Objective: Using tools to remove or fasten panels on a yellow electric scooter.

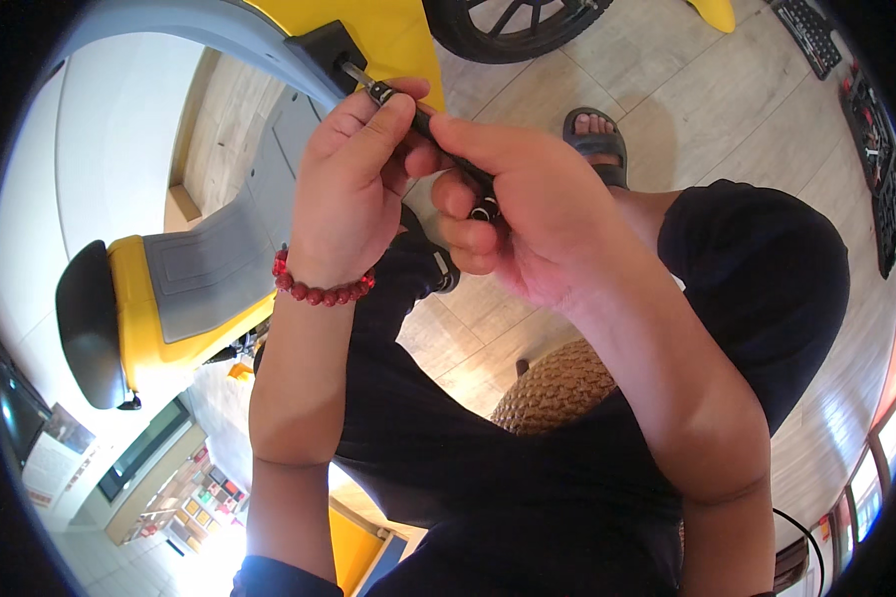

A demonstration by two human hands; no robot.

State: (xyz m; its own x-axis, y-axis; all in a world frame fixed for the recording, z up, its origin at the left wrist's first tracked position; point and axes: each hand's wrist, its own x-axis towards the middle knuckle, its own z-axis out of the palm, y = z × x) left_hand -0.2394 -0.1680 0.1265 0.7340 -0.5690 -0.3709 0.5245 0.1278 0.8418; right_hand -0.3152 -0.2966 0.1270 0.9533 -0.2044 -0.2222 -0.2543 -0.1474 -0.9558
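Observation:
Both my hands are closed on one slim black-handled tool (424,127) with a bright metal shaft; its exact kind is hard to make out. With thumb and fingers my left hand (353,164) pinches its front part, near the metal. Farther back, my right hand (538,204) wraps the handle, whose rounded end shows between the fingers. The shaft's tip meets a black block-like part (329,52) on a yellow and grey scooter (368,30); how deep it goes is hidden.
A black wheel (513,30) stands beyond my hands. The scooter's grey footboard (214,259) curves away on the left. My sandalled foot (595,139) rests on the tiled floor. Open black tool cases (881,169) lie at the far right. A woven seat (558,388) is beneath me.

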